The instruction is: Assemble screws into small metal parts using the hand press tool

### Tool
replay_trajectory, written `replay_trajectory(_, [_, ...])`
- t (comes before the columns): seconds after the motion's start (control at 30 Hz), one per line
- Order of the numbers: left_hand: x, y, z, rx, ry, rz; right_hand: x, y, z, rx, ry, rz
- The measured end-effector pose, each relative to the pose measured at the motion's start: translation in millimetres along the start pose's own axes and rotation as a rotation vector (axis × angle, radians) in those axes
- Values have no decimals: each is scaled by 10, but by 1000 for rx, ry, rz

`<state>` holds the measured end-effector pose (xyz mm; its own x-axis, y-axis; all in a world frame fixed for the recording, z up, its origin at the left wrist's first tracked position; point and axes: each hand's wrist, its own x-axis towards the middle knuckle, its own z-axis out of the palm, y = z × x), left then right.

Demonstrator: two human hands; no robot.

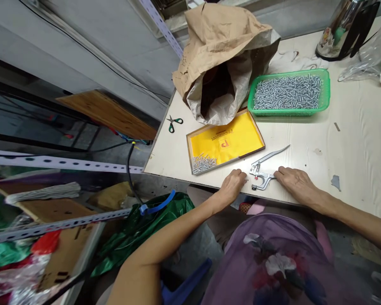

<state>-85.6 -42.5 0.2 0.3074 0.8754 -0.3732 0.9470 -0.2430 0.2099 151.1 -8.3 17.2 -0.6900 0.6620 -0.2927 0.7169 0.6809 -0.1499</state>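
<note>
My right hand is closed around one handle of silver hand pliers, near the table's front edge. The pliers' jaws point left and their other handle stands spread away toward the back. Just left of the jaws, my left hand is pinched, with a small metal piece at its fingertips, too small to make out fully. Behind that hand lies a shallow tray lined with a yellow sheet. Small silver metal pieces are heaped in its near left corner.
A green basket full of similar metal pieces stands behind the pliers. An open brown paper sack sits left of it. Green-handled scissors lie at the table's left edge. A steel kettle and a clear plastic bag are at back right.
</note>
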Motion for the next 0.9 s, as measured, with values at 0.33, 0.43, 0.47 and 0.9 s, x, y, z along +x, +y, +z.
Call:
replay_trajectory(0.33, [7,85,13,-196,24,54,-34,-32,-7,54,19,-3])
replay_trajectory(0.43, [67,142,14,-687,37,-245,-10,-45,-28,47,-15,14])
replay_trajectory(0.47, [85,166,13,-839,8,-346,-1,-49,-33,46,-25,18])
replay_trajectory(0.9, [156,332,-90,-1158,-169,-671,-6,-71,-34,42,-42,20])
